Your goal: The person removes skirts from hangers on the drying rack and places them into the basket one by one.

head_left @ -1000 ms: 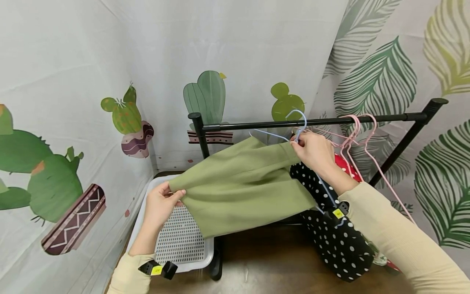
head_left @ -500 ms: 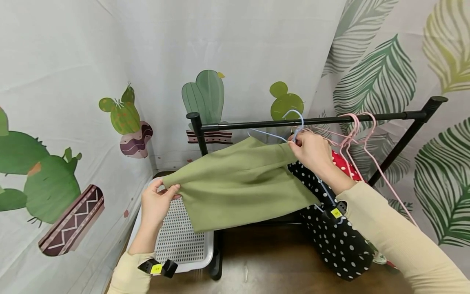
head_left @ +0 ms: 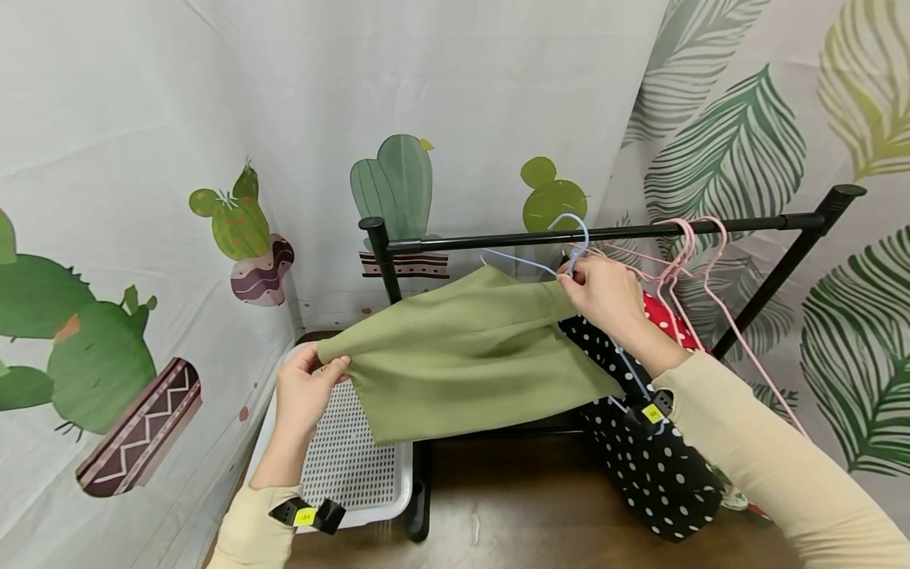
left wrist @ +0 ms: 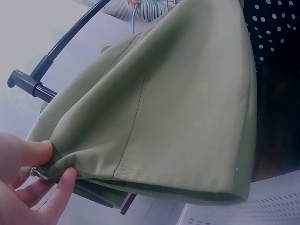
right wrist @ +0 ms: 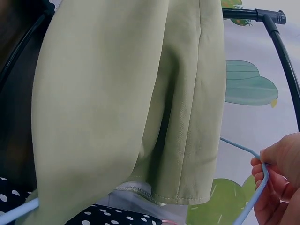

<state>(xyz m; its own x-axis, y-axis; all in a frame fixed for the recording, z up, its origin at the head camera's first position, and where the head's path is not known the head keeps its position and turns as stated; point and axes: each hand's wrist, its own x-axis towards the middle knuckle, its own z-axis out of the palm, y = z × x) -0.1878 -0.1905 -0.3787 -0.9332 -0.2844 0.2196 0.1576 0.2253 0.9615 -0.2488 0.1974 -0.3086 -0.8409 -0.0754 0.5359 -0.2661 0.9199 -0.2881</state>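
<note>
A green skirt (head_left: 462, 356) is stretched sideways between my hands, its near edge drooping in soft folds. My left hand (head_left: 306, 391) pinches one end between thumb and fingers; a small metal piece, perhaps a zipper end, shows by those fingers in the left wrist view. My right hand (head_left: 607, 292) grips the blue hanger (head_left: 581, 233) just below its hook, which rises at the rail; whether it is hooked over cannot be told. In the right wrist view, that hand (right wrist: 281, 173) holds the hanger neck (right wrist: 263, 171), and the skirt partly covers the hanger's arms.
The black clothes rack's rail (head_left: 483, 239) runs behind the skirt. Pink hangers (head_left: 686, 253) hang at its right, near a black polka-dot garment (head_left: 654, 474) and a red dotted one (head_left: 661, 312). A white perforated basket (head_left: 405, 498) stands below my left hand.
My left hand has moved slightly left and up, drawing the skirt's end with it and raising its lower edge. The right hand keeps its grip on the hanger, nearly still.
</note>
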